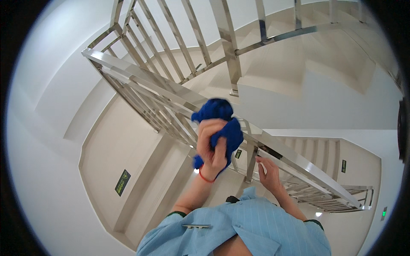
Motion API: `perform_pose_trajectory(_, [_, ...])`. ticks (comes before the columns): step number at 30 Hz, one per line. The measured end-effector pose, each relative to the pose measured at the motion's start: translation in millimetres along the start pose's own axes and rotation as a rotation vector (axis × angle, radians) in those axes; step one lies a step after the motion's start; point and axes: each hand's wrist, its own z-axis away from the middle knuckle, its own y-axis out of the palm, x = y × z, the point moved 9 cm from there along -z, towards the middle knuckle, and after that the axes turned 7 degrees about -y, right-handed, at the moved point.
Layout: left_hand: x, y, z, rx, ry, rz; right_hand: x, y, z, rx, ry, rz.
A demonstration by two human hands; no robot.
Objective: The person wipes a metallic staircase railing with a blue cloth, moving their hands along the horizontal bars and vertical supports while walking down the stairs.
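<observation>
My left hand [209, 144] grips a crumpled blue cloth [236, 132], which bulges past the fingers above and to the right. Both are held over the polished metal handrail [310, 171] and hide part of it. A red cord bracelet [206, 179] circles the left wrist. Lower right of the cloth, my right hand [270, 174] has its fingers loosely curled and apart from the thumb, with nothing seen between them. Its fingertips are close by the handrail and a metal post [251, 163]; whether they touch is unclear.
Metal balusters [166, 22] line beige stairs [272, 64] at the top. Steps [150, 192] drop off at left beside a landing with a dark sign [122, 182]. A lower flight [307, 145] shows through at right. White walls [48, 153] curve around.
</observation>
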Motion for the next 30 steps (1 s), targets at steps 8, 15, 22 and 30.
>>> perform_pose_trajectory(8, [99.4,101.0,27.4,0.605,0.142,-0.697,26.5,-44.7,-68.8,-0.126,-0.067,0.084])
perform_pose_trajectory(15, [102.5,28.9,21.9,0.264,-0.307,-0.234,13.1,20.2,-130.4,0.252,-0.130,0.151])
perform_pose_trajectory(22, [94.4,-89.7,-20.0,-0.075,-0.145,-0.543,25.0,80.3,-185.4,0.289,-0.163,0.439])
perform_pose_trajectory(30, [128.1,-162.1,55.4,-0.302,-0.443,-0.358,95.0,185.1,-321.4,0.310,-0.247,0.416])
